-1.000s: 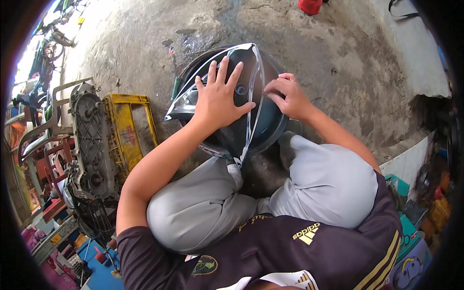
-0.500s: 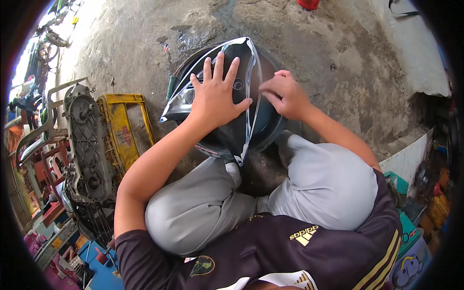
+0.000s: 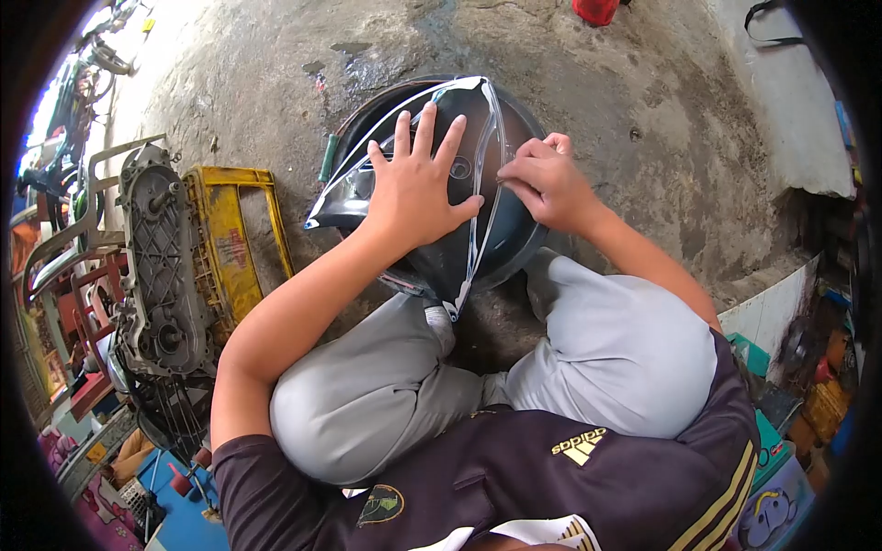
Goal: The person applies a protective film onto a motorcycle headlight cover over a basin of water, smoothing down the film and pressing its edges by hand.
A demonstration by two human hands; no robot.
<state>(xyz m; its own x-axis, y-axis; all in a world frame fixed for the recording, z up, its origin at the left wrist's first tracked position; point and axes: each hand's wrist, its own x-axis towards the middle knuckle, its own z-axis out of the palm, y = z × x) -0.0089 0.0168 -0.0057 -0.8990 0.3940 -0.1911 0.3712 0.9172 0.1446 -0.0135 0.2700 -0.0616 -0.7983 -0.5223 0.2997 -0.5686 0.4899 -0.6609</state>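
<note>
A dark, glossy pointed panel with white and clear strips along its edges lies over a round black tub between my knees. It looks like a vehicle body panel, though I cannot be sure. My left hand presses flat on it, fingers spread. Close by the panel's right edge, my right hand is closed in a pinch, its fingertips near the clear strip. Whatever those fingertips hold is too small to make out. A round hole or boss shows on the panel between the hands.
Left of the tub stand a yellow crate and a grey metal engine casing. A green handle shows at the tub's left rim. A red container sits on the concrete floor at the back. Clutter lines both sides.
My right hand remains pinched at the right edge, its fingers turned slightly. My left hand stays flat on the panel. The whole view has shifted a little.
</note>
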